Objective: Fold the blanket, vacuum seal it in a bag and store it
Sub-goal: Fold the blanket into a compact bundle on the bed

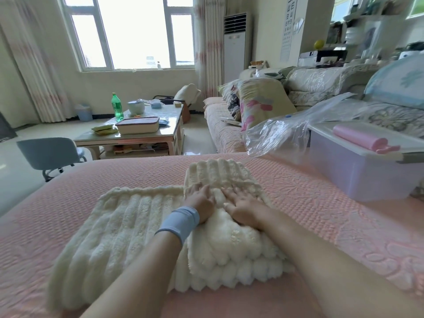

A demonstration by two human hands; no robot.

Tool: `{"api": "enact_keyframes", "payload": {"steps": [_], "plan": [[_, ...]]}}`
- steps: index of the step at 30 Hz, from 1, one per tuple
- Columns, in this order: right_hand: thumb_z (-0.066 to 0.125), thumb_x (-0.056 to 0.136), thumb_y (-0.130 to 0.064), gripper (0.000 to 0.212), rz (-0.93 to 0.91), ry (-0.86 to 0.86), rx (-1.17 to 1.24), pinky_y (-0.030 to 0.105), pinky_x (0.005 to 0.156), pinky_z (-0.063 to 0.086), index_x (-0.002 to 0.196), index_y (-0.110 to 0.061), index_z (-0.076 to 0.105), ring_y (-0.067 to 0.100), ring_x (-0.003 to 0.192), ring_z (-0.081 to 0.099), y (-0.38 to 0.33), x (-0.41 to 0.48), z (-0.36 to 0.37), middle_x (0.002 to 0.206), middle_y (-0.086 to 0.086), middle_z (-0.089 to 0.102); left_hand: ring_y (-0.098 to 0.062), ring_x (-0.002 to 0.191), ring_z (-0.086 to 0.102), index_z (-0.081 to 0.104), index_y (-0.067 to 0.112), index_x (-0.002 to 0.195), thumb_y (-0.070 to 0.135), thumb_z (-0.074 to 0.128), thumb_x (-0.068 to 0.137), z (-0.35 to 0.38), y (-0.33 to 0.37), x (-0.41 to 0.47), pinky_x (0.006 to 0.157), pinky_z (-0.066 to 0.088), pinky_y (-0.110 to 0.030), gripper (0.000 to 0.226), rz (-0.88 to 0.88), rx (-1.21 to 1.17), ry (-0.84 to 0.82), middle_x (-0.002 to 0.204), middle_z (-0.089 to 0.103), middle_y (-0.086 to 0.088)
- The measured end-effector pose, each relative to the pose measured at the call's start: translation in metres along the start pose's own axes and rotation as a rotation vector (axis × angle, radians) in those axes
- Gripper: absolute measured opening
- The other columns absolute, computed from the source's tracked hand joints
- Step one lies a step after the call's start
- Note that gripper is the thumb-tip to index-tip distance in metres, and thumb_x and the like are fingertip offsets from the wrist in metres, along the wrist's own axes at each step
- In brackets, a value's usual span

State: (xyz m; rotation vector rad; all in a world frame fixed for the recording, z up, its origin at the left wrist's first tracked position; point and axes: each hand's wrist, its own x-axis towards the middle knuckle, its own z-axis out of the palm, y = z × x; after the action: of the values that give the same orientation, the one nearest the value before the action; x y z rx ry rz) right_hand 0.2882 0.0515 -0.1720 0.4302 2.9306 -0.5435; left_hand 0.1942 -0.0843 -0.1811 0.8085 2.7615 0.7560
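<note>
Your left hand [202, 200] and right hand [243, 206] lie flat, gripping nothing, so press the blanket [119, 221] fold down evenly.

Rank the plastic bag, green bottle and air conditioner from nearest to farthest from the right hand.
From the right hand:
1. Plastic bag, just ahead on the right.
2. Green bottle, on the coffee table, left.
3. Air conditioner, by the far wall.

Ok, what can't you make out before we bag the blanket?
All in the head view.
Layers of the blanket: covered by the left hand and right hand.
Opening of the clear bag: lost in crumples, partly behind the storage box.
Right end of the storage box: cut by the frame edge.
Pink object: blurred.
</note>
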Motion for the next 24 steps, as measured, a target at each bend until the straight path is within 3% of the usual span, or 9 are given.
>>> {"api": "enact_keyframes", "payload": {"steps": [2,4,9,13,16,18,21,24], "plan": [[0.028,0.105,-0.051,0.063,0.019,0.006,0.001,0.044,0.123,-0.009,0.16,-0.037,0.0,0.019,0.154,-0.012,0.004,-0.011,0.003,0.168,-0.004,-0.013,-0.025,0.147,0.009,0.032,0.024,0.148,0.034,0.042,0.097,0.0,0.013,-0.024,0.12,0.011,-0.042,0.053,0.056,-0.019,-0.069,0.161,0.009,-0.002],[0.03,0.105,-0.051,0.063,0.014,0.035,0.021,0.038,0.123,-0.009,0.16,-0.037,0.003,0.016,0.155,-0.007,0.009,-0.02,0.002,0.169,-0.004,-0.008,-0.023,0.149,-0.002,0.016,0.025,0.154,0.042,0.039,0.097,0.005,0.017,-0.045,0.121,0.004,-0.042,0.064,0.071,0.06,-0.147,0.163,-0.003,0.0],[0.031,0.096,-0.069,0.07,0.074,0.019,0.109,0.055,0.123,-0.003,0.156,-0.049,0.003,0.021,0.155,-0.011,0.02,-0.042,0.005,0.168,-0.006,-0.01,-0.021,0.149,-0.013,-0.003,0.034,0.155,0.056,0.035,0.097,0.004,0.006,-0.072,0.12,-0.001,-0.043,0.073,0.049,0.093,-0.214,0.162,-0.014,0.001],[0.035,0.096,-0.068,0.074,0.075,0.003,0.107,0.048,0.125,-0.002,0.158,-0.045,0.001,0.022,0.155,-0.011,0.026,-0.066,0.01,0.168,-0.002,-0.013,-0.018,0.147,-0.019,-0.012,0.033,0.153,0.063,0.023,0.097,0.023,-0.005,-0.095,0.121,0.0,-0.043,0.073,0.09,0.209,-0.155,0.16,-0.021,0.003],[0.037,0.09,-0.071,0.082,0.153,0.105,0.21,0.052,0.125,0.005,0.158,-0.044,0.0,0.028,0.155,-0.006,0.029,-0.071,0.012,0.168,0.0,-0.013,-0.023,0.149,-0.014,-0.007,0.028,0.155,0.061,0.021,0.098,0.021,-0.008,-0.092,0.122,0.001,-0.044,0.071,0.028,0.24,-0.172,0.162,-0.016,-0.002],[0.046,0.082,-0.072,0.093,0.305,0.152,0.339,0.051,0.123,0.017,0.158,-0.044,0.0,0.036,0.153,0.013,0.034,-0.073,0.012,0.168,0.011,0.006,-0.027,0.15,-0.004,0.009,0.021,0.156,0.055,0.024,0.1,0.011,0.005,-0.092,0.121,0.006,-0.044,0.067,0.011,0.285,-0.141,0.163,-0.006,-0.008],[0.063,0.088,-0.057,0.086,0.343,0.129,0.544,0.038,0.117,0.033,0.158,-0.028,0.023,0.031,0.142,0.04,0.037,-0.082,0.004,0.16,0.013,0.033,-0.028,0.147,0.016,0.033,0.015,0.148,0.047,0.03,0.102,0.005,0.025,-0.1,0.119,0.017,-0.043,0.056,0.048,0.178,-0.08,0.16,0.017,-0.011],[0.067,0.083,-0.062,0.075,0.365,0.141,0.519,0.036,0.106,0.043,0.141,-0.017,0.055,0.03,0.129,0.054,0.031,-0.091,-0.009,0.147,0.013,0.052,-0.029,0.147,0.017,0.019,0.01,0.153,0.046,0.025,0.103,0.009,0.018,-0.105,0.119,0.015,-0.043,0.062,0.026,0.215,-0.158,0.16,0.018,-0.015]]}}
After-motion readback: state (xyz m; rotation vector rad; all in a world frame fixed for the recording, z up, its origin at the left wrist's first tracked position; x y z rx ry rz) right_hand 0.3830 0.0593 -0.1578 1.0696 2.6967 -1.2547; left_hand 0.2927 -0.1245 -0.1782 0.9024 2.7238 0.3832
